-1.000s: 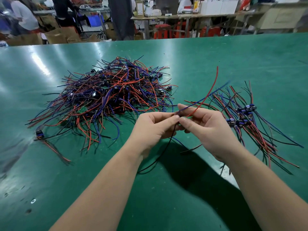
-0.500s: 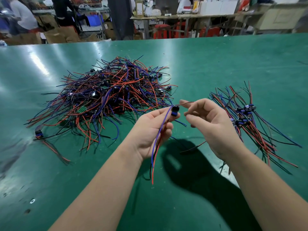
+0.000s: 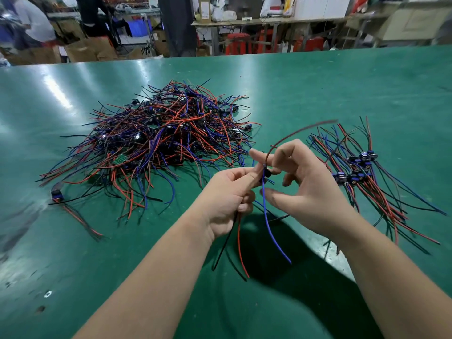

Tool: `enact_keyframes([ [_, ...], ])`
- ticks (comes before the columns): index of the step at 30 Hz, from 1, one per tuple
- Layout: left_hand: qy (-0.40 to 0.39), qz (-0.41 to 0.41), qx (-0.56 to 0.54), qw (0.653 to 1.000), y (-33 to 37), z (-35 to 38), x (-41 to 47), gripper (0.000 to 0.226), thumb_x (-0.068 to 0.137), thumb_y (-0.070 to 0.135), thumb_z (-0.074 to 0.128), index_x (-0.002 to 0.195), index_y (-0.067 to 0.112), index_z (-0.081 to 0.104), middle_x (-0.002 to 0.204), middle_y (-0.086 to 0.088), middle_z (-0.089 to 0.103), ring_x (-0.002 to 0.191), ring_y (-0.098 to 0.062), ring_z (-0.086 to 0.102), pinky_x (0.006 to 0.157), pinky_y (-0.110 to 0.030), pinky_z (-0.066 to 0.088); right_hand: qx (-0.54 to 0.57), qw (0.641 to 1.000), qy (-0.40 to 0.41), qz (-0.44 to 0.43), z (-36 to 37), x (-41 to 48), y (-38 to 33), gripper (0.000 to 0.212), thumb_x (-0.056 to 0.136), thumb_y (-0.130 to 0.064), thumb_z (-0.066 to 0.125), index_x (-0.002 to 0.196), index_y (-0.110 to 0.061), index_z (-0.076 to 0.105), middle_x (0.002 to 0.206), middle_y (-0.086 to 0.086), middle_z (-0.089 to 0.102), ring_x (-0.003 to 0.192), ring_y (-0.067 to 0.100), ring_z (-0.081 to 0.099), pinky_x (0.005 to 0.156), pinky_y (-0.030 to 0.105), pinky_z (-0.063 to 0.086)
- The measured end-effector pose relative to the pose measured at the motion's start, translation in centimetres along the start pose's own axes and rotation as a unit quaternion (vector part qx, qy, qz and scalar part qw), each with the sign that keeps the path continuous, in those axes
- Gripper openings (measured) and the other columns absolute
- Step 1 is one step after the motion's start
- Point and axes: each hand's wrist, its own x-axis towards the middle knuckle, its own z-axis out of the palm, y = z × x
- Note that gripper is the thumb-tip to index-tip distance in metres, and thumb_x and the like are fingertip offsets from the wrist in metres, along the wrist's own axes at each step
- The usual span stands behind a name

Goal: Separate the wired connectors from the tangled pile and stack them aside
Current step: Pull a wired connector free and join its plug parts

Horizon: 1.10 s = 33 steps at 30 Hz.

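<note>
Nearest the camera, two bare forearms reach up from 6 o'clock over the green table (image 3: 318, 94). The left hand (image 3: 230, 199) is clenched around the leads of one wired connector (image 3: 267, 172), with thumb and forefinger pinching just below its small dark body. A black wire (image 3: 223, 243) and a red wire (image 3: 241, 248) hang from that fist toward 6 o'clock, and a blue wire (image 3: 271, 223) drops beside them. The right hand (image 3: 308, 192), at 3 o'clock of the connector, has its fingers spread and loosely bent, gripping nothing. A blurred dark red wire (image 3: 293, 133) crosses its forefinger and arcs toward 1 o'clock.

Farther out at 3 o'clock lies the sorted stack (image 3: 362, 167), its blue connectors clustered together. The tangled pile (image 3: 166, 138) sits at 10 o'clock, well apart from the stack. A stray connector (image 3: 56, 194) lies at 9 o'clock.

Beyond the table's far edge stand cardboard boxes (image 3: 90, 48) at 11 o'clock, red stools (image 3: 236, 46) at 12 and a workbench (image 3: 269, 20).
</note>
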Motion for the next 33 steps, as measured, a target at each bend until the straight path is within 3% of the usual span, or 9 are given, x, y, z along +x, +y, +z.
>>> enact_keyframes([
  [4,0.003,-0.013,-0.011,1.000,-0.1,0.3,0.1,0.019,0.094,0.022,0.056,0.076,0.014,0.054,0.051,0.011,0.045,0.037,0.001,0.025,0.031,-0.010,0.019,-0.038,0.997,0.055,-0.026,0.4,0.0,0.4,0.046,0.070,0.000,0.080,0.098,-0.021,0.050,0.100,-0.014,0.070,0.087,-0.014,0.059,0.072,0.004,0.037],
  [7,0.009,-0.021,-0.028,0.999,-0.1,0.2,0.1,0.017,0.096,0.016,0.052,0.079,0.015,0.054,0.052,0.012,0.047,0.038,0.001,0.025,0.031,-0.009,0.019,-0.054,0.996,0.074,-0.018,0.7,0.1,0.6,0.036,0.075,-0.004,0.077,0.103,-0.025,0.065,0.098,-0.013,0.070,0.085,0.001,0.063,0.074,0.014,0.042],
  [10,0.007,-0.023,-0.019,1.000,-0.1,0.1,0.1,0.019,0.094,0.017,0.055,0.075,0.016,0.053,0.059,0.009,0.053,0.037,0.000,0.023,0.031,-0.010,0.016,0.019,0.994,0.106,0.004,0.7,0.3,0.8,0.019,0.085,-0.007,0.068,0.090,-0.025,0.071,0.086,-0.009,0.073,0.081,0.009,0.067,0.078,0.025,0.051],
  [13,-0.021,-0.021,-0.002,1.000,-0.1,0.2,-0.1,0.011,0.092,0.022,0.058,0.082,0.018,0.062,0.061,0.007,0.058,0.036,0.000,0.020,0.032,-0.010,0.015,0.060,0.979,0.187,0.053,0.0,0.6,0.7,0.016,0.084,-0.012,0.069,0.075,-0.025,0.070,0.063,-0.011,0.068,0.059,0.002,0.059,0.062,0.016,0.047],
  [16,-0.033,-0.016,0.009,0.999,-0.2,0.3,-0.2,0.013,0.091,0.027,0.058,0.083,0.019,0.065,0.066,0.005,0.060,0.038,-0.002,0.019,0.034,-0.010,0.016,0.121,0.961,0.200,0.147,-0.5,0.8,0.8,0.015,0.082,-0.010,0.071,0.068,-0.016,0.066,0.050,-0.010,0.060,0.047,0.003,0.049,0.050,0.016,0.041],
  [20,-0.021,-0.008,0.029,0.999,-0.2,0.2,-0.2,0.017,0.090,0.029,0.059,0.082,0.015,0.064,0.069,0.002,0.060,0.039,-0.003,0.017,0.035,-0.011,0.016,0.289,0.921,0.092,0.246,-1.0,0.8,0.6,0.009,0.068,-0.011,0.070,0.075,-0.007,0.066,0.059,0.001,0.061,0.051,0.009,0.050,0.049,0.016,0.041],
  [23,-0.016,0.018,0.075,0.997,-0.1,-0.2,-0.1,0.022,0.087,0.032,0.062,0.077,0.013,0.065,0.069,0.000,0.061,0.037,-0.004,0.020,0.036,-0.012,0.018,0.290,0.916,0.057,0.272,-1.5,0.8,0.3,0.018,0.064,-0.014,0.068,0.079,-0.004,0.066,0.060,0.002,0.063,0.049,0.007,0.053,0.048,0.013,0.044],
  [30,-0.171,-0.001,0.128,0.977,0.8,-0.8,-0.8,0.026,0.076,0.037,0.061,0.077,0.013,0.069,0.058,0.006,0.062,0.038,-0.001,0.029,0.038,-0.011,0.022,0.390,0.837,0.241,0.298,-6.5,1.6,0.9,0.015,0.075,-0.020,0.064,0.079,-0.006,0.061,0.059,-0.002,0.054,0.045,0.002,0.048,0.041,0.010,0.039],
  [33,-0.186,-0.006,0.158,0.970,0.7,-0.9,-1.0,0.022,0.073,0.037,0.068,0.073,0.014,0.071,0.062,0.005,0.064,0.042,-0.003,0.040,0.041,-0.013,0.032,0.378,0.837,0.265,0.294,-6.7,1.5,1.5,0.013,0.086,-0.017,0.061,0.078,-0.007,0.062,0.057,-0.003,0.055,0.045,0.002,0.047,0.042,0.010,0.039],
])
